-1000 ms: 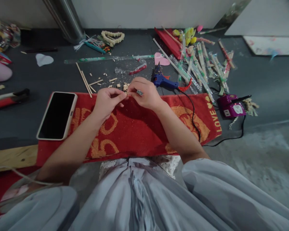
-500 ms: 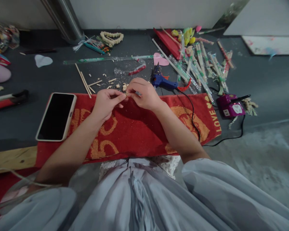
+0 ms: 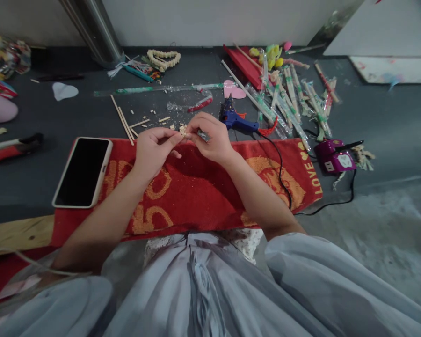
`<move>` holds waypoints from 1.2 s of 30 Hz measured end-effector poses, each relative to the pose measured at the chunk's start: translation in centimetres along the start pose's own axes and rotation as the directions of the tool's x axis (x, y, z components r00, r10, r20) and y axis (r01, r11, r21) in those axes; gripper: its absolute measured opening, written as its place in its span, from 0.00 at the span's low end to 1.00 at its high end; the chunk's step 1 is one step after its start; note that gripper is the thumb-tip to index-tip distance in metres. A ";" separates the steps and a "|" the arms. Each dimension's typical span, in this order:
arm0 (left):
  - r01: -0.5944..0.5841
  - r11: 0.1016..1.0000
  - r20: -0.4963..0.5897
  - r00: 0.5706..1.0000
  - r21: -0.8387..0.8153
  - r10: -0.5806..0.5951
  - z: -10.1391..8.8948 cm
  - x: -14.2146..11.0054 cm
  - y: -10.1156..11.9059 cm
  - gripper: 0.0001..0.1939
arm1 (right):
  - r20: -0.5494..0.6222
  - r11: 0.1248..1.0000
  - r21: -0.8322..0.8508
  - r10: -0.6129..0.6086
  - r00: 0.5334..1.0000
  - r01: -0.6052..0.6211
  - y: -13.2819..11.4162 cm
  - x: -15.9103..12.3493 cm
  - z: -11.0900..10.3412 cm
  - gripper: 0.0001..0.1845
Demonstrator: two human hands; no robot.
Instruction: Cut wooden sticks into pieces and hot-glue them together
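Note:
My left hand [image 3: 155, 152] and my right hand [image 3: 210, 139] meet fingertip to fingertip over the far edge of a red towel [image 3: 203, 196]. Both are closed in a pinch, thumb against forefinger. Whatever sits between the fingertips is too small and too covered to name. Just beyond them lie pale bits of cut wooden stick [image 3: 177, 127], with crumbs scattered about. Several thin wooden sticks [image 3: 123, 120] rest to the left of these bits. A blue glue gun [image 3: 240, 120] lies to the right of my right hand.
A phone [image 3: 82, 172] lies on the towel's left end. Wrapped stick bundles [image 3: 291, 98] and a red packet [image 3: 245, 65] are at the back right. The glue gun's black cord [image 3: 279, 159] crosses the towel near a purple socket box [image 3: 335, 156]. Pliers [image 3: 14, 147] lie far left.
Both hands keep their pinch at nearly the same spot, with slight finger shifts. The whole view has moved a little, so things sit slightly lower in the picture.

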State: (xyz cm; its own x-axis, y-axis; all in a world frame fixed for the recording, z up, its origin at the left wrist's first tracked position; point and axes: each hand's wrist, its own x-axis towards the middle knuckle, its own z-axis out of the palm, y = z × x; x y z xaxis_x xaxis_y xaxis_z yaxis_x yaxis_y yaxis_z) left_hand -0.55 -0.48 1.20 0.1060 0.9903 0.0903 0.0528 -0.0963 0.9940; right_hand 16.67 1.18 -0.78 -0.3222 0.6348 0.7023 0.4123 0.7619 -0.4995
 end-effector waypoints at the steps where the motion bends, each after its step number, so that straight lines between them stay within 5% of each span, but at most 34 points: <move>1: -0.025 1.000 0.001 1.000 0.001 0.025 0.0 0.0 -0.1 0.14 | -0.013 1.000 0.002 -0.002 1.000 0.002 -0.1 0.0 0.0 0.11; 6: -0.097 0.995 0.018 0.995 -0.006 0.097 -0.4 0.2 -0.8 0.16 | -0.051 1.000 0.018 -0.006 0.999 0.007 -0.6 0.1 0.0 0.15; 18: -0.049 0.997 -0.013 0.999 -0.068 0.048 -0.2 0.2 -0.4 0.13 | -0.068 0.998 0.036 -0.044 0.997 0.047 -0.8 0.2 -0.3 0.16; 30: 0.251 0.953 0.105 0.966 -0.167 -0.236 -0.3 0.1 1.0 0.12 | -0.003 0.998 0.051 0.025 1.000 -0.025 -1.1 0.2 -0.4 0.21; 36: 0.289 0.949 0.116 0.954 -0.126 -0.275 -0.5 0.2 1.1 0.10 | -0.009 0.999 0.047 -0.009 1.000 0.010 -1.3 0.2 -0.5 0.16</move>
State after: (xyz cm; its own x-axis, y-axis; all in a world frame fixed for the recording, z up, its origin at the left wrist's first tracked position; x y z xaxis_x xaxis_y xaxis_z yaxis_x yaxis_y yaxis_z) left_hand -0.94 -0.40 2.38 0.2015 0.9599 -0.1947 -0.0442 0.2075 0.9772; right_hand 16.54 0.30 0.28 -0.3187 0.6266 0.7112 0.3687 0.7732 -0.5160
